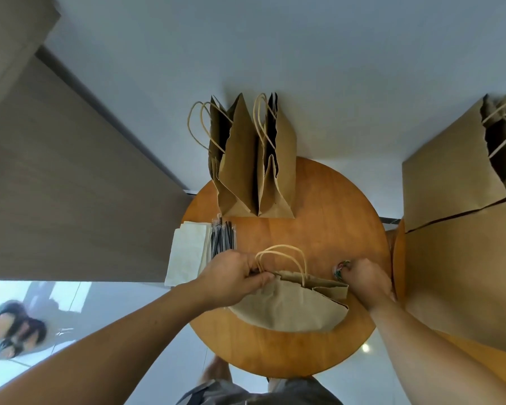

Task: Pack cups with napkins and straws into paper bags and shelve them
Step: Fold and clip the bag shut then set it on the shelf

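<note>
Paper tears easily: your left hand [231, 279] pinches the rim of the bag [289, 308], near-middle of the surface [327, 206]; your right hand [365, 280] curls at the opposite corner, grip unclear. Pulling hard could rip it.

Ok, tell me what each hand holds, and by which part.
Left hand pinches the paper bag at its mouth rim, by the handles. Right hand curls round a small colourful thing; what it is cannot be told.

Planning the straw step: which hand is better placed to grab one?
Probably left: the left hand, gripping the bag, is right beside the straws; the right hand is across the bag.
</note>
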Demonstrator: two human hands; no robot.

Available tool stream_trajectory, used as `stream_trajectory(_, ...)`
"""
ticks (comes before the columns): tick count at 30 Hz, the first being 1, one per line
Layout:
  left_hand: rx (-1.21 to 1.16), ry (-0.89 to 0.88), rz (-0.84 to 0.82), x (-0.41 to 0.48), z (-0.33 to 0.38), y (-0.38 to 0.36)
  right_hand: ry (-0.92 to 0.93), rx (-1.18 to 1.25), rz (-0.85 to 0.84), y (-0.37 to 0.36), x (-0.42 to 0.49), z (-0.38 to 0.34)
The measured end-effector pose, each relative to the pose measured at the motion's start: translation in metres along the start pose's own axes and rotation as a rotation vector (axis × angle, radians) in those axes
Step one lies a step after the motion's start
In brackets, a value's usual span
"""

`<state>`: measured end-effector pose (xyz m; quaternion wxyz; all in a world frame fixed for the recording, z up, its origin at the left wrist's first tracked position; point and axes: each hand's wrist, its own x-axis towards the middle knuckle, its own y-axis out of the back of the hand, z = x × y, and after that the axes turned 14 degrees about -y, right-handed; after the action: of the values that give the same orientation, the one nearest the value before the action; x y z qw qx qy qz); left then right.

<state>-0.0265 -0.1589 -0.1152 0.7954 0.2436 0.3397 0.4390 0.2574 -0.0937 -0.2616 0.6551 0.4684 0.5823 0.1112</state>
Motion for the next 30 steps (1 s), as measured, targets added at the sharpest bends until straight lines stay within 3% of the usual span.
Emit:
stream_trajectory(6,0.008,0.005,-0.015,-0.002,0.004,0.001,0.088,0.063,0.099,0.011,-0.018,0.000)
stream_trajectory(11,0.070,0.038,-0.030,-0.005,0.017,0.003,0.224,0.415,0.214,0.039,-0.058,-0.009)
stream_trajectory(18,0.160,0.040,-0.036,-0.008,0.033,0.012,0.696,0.728,0.386,0.101,-0.157,-0.035)
stream_trajectory(22,0.165,-0.008,-0.012,-0.006,0.039,0.016,0.841,0.632,0.278,0.095,-0.195,-0.045)
stream_trajectory(27,0.152,-0.039,-0.020,-0.006,0.032,0.014,0.736,0.540,0.176,0.066,-0.202,-0.047)
stream_trajectory(30,0.146,-0.035,-0.015,-0.004,0.027,0.009,0.717,0.358,0.199,0.061,-0.200,-0.053)
